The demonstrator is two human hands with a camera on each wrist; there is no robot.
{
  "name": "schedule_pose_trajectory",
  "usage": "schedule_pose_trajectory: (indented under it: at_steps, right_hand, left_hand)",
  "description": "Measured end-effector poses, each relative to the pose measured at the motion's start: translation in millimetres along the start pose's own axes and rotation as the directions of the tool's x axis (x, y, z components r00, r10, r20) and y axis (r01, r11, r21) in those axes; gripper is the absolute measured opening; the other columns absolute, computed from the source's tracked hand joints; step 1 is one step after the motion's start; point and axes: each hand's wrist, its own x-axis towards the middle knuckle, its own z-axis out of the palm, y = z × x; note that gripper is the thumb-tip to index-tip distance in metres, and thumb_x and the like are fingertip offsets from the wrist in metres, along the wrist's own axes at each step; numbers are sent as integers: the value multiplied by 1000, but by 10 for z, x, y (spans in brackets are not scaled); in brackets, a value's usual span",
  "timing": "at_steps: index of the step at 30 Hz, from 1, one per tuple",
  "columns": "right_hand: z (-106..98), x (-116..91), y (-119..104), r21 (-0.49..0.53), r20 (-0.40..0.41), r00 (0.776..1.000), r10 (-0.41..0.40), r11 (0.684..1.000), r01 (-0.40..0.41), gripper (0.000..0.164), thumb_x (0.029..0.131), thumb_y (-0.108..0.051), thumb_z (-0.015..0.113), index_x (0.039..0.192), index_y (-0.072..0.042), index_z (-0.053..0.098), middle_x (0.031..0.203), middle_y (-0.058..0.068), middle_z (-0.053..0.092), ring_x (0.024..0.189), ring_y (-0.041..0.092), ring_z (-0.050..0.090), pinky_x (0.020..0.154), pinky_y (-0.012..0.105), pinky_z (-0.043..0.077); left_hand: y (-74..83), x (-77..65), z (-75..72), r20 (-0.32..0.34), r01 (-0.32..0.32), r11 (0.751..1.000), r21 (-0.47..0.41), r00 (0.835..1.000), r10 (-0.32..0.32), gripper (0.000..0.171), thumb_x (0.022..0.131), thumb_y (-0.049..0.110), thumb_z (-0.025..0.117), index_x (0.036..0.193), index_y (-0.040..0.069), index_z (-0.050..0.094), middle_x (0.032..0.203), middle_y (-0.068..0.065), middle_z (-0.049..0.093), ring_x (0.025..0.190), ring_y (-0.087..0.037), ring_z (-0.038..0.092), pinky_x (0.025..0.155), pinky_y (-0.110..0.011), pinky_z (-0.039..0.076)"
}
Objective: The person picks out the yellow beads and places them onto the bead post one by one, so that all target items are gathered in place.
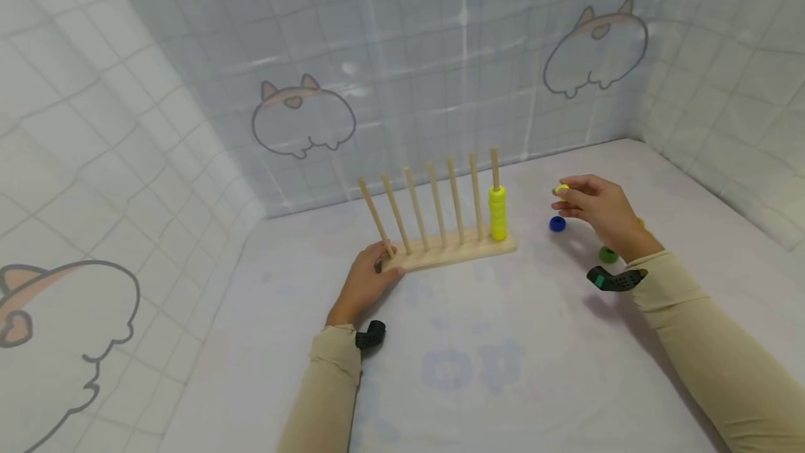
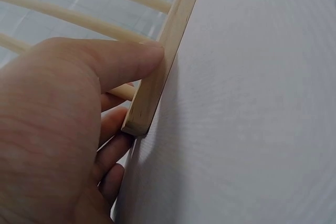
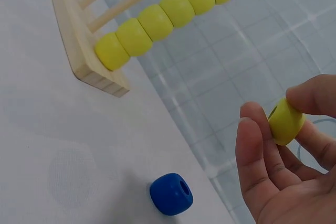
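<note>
A wooden peg rack [image 1: 453, 252] stands on the table, with a row of upright pegs along its base. Its rightmost peg carries a stack of several yellow beads [image 1: 497, 214], and the peg's top sticks out above them. My left hand [image 1: 367, 278] grips the base at its left end, thumb in front and fingers behind. To the right of the rack, my right hand [image 1: 600, 212] pinches a single yellow bead [image 3: 287, 123] between thumb and fingers, raised off the table. The bead's hole shows in the right wrist view.
Below the right hand lies a blue bead [image 1: 557, 224]. Near the right wrist are a green bead [image 1: 608, 254] and a partly hidden yellow-orange piece [image 1: 640, 221]. A tiled-pattern sheet [image 1: 415, 75] rises behind the table [image 1: 453, 327] and along both sides.
</note>
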Motion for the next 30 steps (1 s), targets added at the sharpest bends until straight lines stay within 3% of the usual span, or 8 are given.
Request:
schedule_pose_trajectory:
  at_steps: [24,30]
  right_hand:
    - [171,-13,4,-48,-6,1000,16,999,-17,41,101,-19,62,137,-4,51,128,18,59,99,11,69,89,31,56]
    - [206,-22,-18,-65,-1,1000,-12,998,12,40,101,-15,62,137,-2,52,123,10,61,100,10,69,88,29,56]
  left_hand:
    - [-1,-1,7,1,-2,1000,7,1000,2,50,92,34,71,138,16,60,155,-9,41,143,-33,33,116,-52,28]
    - [17,0,0,-4,-15,1000,-1,1000,15,50,93,34,71,138,16,60,155,-8,41,143,-32,34,115,-51,29]
